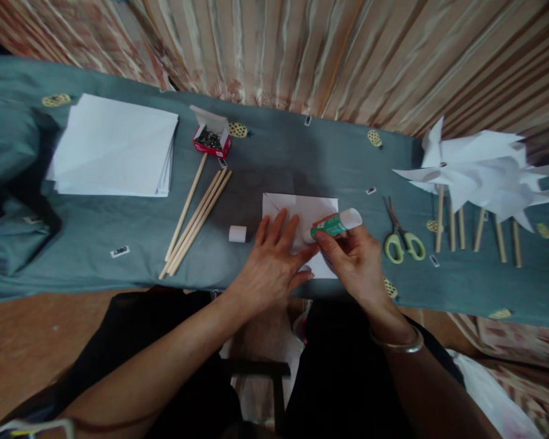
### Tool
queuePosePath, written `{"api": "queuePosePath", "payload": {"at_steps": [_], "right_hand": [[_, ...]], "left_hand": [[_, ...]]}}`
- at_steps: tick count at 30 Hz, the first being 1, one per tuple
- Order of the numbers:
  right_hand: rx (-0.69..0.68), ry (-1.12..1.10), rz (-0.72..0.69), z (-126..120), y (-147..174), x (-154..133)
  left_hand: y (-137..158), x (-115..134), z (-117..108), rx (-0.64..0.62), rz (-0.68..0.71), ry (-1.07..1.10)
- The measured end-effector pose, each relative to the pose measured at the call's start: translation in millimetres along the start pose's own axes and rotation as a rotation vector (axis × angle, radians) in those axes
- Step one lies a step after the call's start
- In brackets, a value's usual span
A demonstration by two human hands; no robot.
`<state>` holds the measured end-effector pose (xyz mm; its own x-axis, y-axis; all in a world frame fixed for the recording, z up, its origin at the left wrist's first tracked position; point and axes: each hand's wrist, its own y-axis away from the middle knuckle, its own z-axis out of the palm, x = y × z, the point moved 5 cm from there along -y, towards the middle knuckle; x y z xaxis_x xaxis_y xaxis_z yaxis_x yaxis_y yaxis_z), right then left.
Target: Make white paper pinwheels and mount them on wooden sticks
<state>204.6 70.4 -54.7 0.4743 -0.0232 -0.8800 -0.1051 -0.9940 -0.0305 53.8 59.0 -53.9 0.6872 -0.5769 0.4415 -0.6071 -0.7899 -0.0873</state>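
My left hand lies flat with its fingers spread on a square white sheet of paper, which rests on the cloth-covered table. Wrapped in the fingers of my right hand is a green and white glue stick. It is tilted over the right half of the sheet, its lower left end close to the paper; whether that end touches is hard to make out. A dark line runs near the sheet's upper left corner. Left of the sheet lies a small white cap.
Green-handled scissors lie right of my right hand. Several white paper pinwheels on wooden sticks are piled at the far right. Leftward are loose wooden sticks, an open red box of small metal pieces and a paper stack.
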Motion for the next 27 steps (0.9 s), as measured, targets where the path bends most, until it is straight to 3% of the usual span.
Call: {"api": "queuePosePath", "payload": {"at_steps": [6,15,27], "right_hand": [[-0.031,-0.029,0.026,1.4,0.5,1.4],[0.058,-0.050,0.023,-0.8,-4.2,6.0],[0.055,0.006,0.046,3.7,-6.4,0.9]], "left_hand": [[-0.4,-0.9,-0.4,-0.012,0.001,-0.014],[0.5,-1.8,0.6,0.006,0.014,-0.019],[-0.1,-2.1,1.7,0.025,0.017,-0.002]]}}
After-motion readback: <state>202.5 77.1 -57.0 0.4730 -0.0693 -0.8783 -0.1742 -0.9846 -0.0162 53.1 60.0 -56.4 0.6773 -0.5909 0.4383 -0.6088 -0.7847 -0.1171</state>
